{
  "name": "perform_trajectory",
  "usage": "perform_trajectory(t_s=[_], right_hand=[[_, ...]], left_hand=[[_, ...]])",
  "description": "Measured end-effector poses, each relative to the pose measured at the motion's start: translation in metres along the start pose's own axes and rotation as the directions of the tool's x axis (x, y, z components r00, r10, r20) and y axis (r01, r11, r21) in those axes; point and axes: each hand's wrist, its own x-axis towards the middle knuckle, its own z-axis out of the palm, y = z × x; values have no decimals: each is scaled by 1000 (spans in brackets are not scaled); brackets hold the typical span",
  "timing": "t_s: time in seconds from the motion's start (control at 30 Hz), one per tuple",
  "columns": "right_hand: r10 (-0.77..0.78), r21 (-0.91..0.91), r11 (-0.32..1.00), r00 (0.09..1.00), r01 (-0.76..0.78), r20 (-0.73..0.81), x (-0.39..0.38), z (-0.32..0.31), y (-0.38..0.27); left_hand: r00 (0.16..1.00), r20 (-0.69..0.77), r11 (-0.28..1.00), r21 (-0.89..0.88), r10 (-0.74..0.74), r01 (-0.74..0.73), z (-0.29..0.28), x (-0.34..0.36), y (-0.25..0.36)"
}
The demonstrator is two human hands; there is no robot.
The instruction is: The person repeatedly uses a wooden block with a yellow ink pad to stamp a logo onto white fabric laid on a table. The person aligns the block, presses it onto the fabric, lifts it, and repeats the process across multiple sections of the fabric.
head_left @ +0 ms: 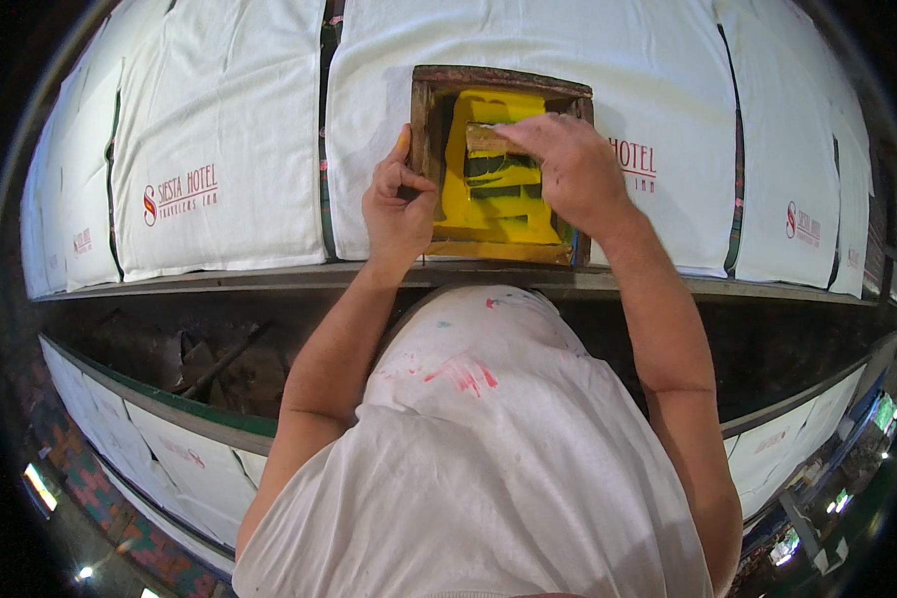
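Observation:
A small wooden screen-printing frame (498, 76) lies on a white cloth (379, 90) in front of me. Its mesh (454, 194) is mostly yellow, with dark green smears across the middle. My right hand (580, 169) reaches over the frame's right side, its fingers closed on a wooden squeegee (484, 139) standing in the upper half of the mesh. The hand hides the squeegee's right end. At the frame's left rail, my left hand (401, 199) grips the wood, one finger lying up along the outside and the others curled.
More white cloths (224, 110) with red prints lie side by side along the long table, dark gaps between them. The table's near edge (219, 282) runs just before my body. Behind me a second table (149, 439) carries similar cloths.

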Motion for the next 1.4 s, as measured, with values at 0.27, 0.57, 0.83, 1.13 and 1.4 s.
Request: perform_trajectory(t_s=[0.27, 0.57, 0.83, 1.13, 1.4], right_hand=[[-133, -103, 985, 991, 135, 34, -74, 18, -46], [-111, 8, 994, 992, 111, 52, -103, 13, -58], [-63, 20, 997, 909, 78, -412, -143, -17, -64], [90, 49, 996, 903, -77, -420, -183, 7, -94], [-14, -5, 1000, 931, 13, -363, -158, 8, -130]], left_hand=[[998, -46, 999, -3, -40, 40, 3, -4, -1], [998, -59, 998, -68, 11, -15, 3, -2, 10], [923, -371, 978, -205, -105, 29, -100, 22, 52], [846, -533, 958, -253, -23, -134, -249, 11, 94], [838, -532, 927, -362, -120, -97, -270, -22, 75]])
